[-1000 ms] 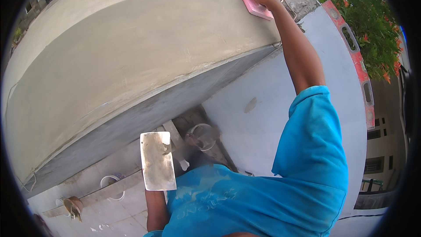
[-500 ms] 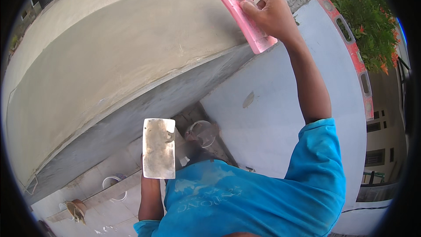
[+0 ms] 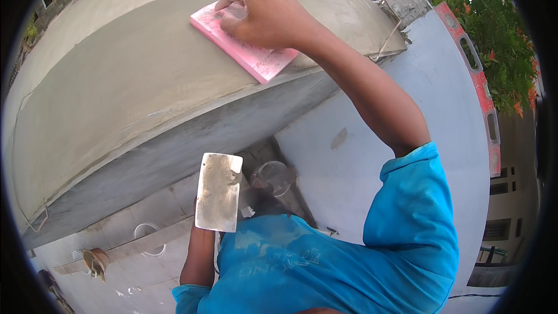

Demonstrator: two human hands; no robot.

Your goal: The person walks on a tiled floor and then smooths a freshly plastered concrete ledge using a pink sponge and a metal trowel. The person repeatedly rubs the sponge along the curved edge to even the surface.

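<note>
Head view: right hand (image 3: pixel 264 18) grips the rectangular pink float (image 3: pixel 250 58), swung left to upper centre, shifting work along the grey cement ledge (image 3: pixel 128 64); a silvery metal plate (image 3: pixel 218 195) hides whether the left hand grasps.

Right hand (image 3: pixel 264 14) grips pink float (image 3: pixel 250 58) over grey ledge (image 3: pixel 116 64). Metal plate (image 3: pixel 218 193) is located on the ledge's near side.

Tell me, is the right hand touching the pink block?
Touching: the head view shows the right hand curled over the pink block, gripping its top side.
</note>
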